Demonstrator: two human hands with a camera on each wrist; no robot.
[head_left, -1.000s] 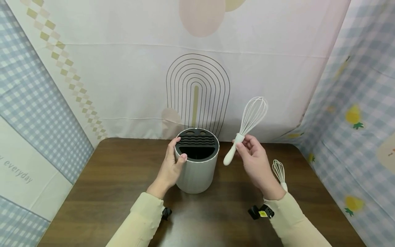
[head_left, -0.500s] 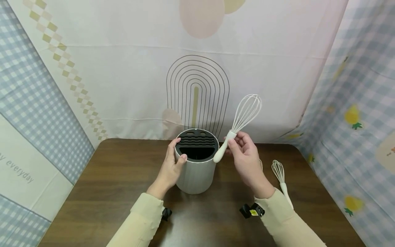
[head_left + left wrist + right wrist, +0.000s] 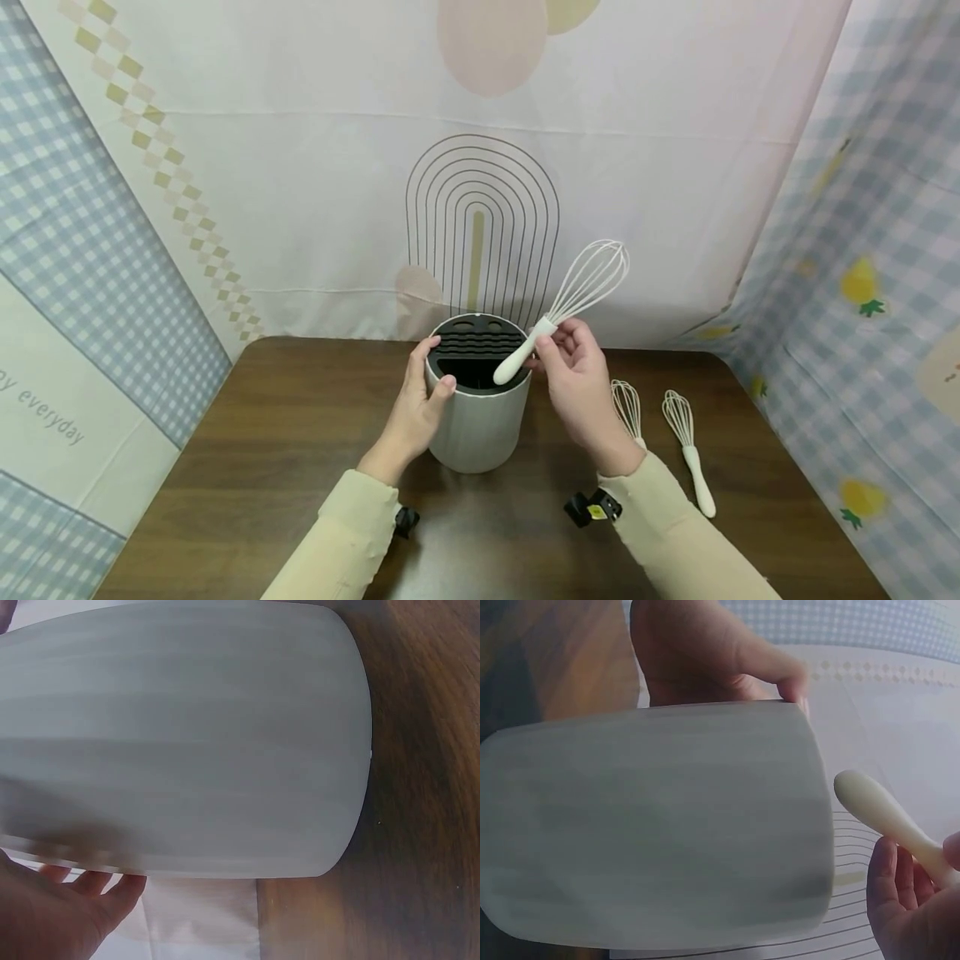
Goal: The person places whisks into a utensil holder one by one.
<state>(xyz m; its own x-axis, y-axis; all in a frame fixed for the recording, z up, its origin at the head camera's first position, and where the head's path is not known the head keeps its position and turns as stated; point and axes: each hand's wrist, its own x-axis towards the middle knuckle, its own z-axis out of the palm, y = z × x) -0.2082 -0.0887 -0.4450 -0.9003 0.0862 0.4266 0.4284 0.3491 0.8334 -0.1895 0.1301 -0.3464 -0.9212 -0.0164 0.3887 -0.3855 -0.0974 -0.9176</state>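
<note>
The left hand (image 3: 412,408) is gripping the pale grey, ribbed cylindrical utensil holder (image 3: 476,429) by its upper left side, thumb to the near side and fingers spread toward the far side. The right hand (image 3: 583,387) is pinching the white whisk with thin looped wires (image 3: 534,337) high on its handle, thumb against fingertips. The whisk is tilting, its loops pointing far and right, its handle end pointing near and left over the holder's black slotted insert (image 3: 480,343). In the head view that end is overlapping the opening; the right wrist view is showing it outside the holder, just beside the rim and apart from it. Only the head view is showing two more white whisks (image 3: 698,479) lying on the brown wooden table (image 3: 285,458), right, one partly hidden.
</note>
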